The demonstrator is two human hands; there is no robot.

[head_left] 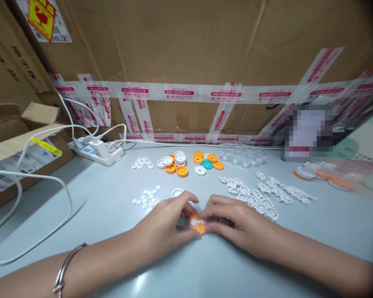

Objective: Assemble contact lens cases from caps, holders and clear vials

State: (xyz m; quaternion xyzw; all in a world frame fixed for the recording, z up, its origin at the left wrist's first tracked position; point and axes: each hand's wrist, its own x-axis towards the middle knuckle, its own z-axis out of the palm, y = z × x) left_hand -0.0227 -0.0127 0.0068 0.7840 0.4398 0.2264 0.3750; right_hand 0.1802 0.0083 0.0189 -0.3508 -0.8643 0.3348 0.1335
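Low over the grey table, a small orange round part (198, 228) with white pieces in it sits between both hands; blur hides its details. My left hand (169, 215) is closed on its left side with thumb and fingers. From the right, the bent fingertips of my right hand (233, 217) press on the same part. Just behind my left hand, a white ring (177, 193) is partly hidden. Small white discs (145, 198) are scattered to the left of that ring. Flat white openwork pieces (251, 196) lie beyond my right hand.
Orange and white round caps (174, 163) and a mixed group with a teal disc (207, 164) lie farther back. Clear plastic parts (244, 156) are beside them. A power strip (96, 151) with white cables stands left, near an open carton (25, 153). A large cardboard box (180, 45) walls the back.
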